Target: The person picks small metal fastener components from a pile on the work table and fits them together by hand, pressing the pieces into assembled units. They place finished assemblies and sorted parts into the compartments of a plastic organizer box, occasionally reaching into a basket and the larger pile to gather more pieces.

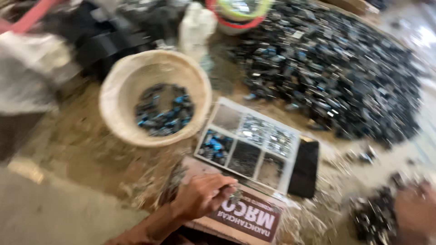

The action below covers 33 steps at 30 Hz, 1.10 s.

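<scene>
My left hand (202, 195) rests over a cardboard box (247, 218) at the bottom centre. Its fingers are pinched on what looks like a small grey part (235, 196). Just beyond it lies a white divided tray (290, 156) with small dark, blue and silvery parts sorted in its compartments. My right hand (415, 208) is at the lower right edge, blurred, beside a small heap of dark parts (374, 218). Its fingers cannot be made out.
A cream bowl (118, 86) holding dark and blue parts stands left of the tray. A black phone (305, 168) lies at the tray's right. A large pile of dark parts (331, 68) fills the upper right. A white bottle (195, 27) and a green-and-red bowl (238, 18) stand behind.
</scene>
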Motion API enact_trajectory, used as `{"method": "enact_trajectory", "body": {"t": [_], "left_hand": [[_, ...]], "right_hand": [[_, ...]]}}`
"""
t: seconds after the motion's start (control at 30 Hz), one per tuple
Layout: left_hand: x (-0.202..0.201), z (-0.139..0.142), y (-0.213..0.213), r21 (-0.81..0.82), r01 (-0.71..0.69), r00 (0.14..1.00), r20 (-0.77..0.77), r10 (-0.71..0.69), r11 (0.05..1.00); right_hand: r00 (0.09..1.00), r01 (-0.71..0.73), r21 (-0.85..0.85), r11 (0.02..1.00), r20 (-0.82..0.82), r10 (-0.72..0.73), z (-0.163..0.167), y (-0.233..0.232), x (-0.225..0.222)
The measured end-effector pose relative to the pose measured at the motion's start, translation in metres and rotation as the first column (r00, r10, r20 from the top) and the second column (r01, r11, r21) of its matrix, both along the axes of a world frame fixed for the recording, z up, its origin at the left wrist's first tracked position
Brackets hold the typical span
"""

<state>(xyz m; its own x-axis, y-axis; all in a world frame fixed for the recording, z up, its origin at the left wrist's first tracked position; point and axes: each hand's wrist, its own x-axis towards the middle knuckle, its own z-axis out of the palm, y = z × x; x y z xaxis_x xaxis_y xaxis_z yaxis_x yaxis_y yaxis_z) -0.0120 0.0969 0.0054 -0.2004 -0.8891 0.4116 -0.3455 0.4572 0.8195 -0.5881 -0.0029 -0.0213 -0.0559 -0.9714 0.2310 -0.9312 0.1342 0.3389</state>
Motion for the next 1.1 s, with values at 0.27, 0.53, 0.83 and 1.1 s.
{"method": "enact_trajectory", "body": {"t": [0.27,0.53,0.83,1.1], "left_hand": [[0.007,-0.007,0.006,-0.027,0.047,0.998,-0.038,-0.048,0.999],[0.02,-0.004,-0.017,-0.286,-0.077,0.966,0.217,0.143,0.955],[0.02,0.023,-0.07,-0.144,0.0,0.572,0.812,0.118,0.99],[0.012,0.022,-0.076,-0.126,0.029,0.657,0.75,0.076,0.992]], "right_hand": [[0.49,0.459,-0.4,0.793,0.859,0.15,-0.021,0.068,0.052],[-0.466,0.149,0.108,0.983,0.884,-0.026,-0.042,0.18,0.23],[0.4,-0.164,-0.155,0.974,0.892,0.209,0.015,0.162,0.332],[0.543,-0.107,-0.432,0.896,0.729,0.416,0.019,0.166,0.328]]}}
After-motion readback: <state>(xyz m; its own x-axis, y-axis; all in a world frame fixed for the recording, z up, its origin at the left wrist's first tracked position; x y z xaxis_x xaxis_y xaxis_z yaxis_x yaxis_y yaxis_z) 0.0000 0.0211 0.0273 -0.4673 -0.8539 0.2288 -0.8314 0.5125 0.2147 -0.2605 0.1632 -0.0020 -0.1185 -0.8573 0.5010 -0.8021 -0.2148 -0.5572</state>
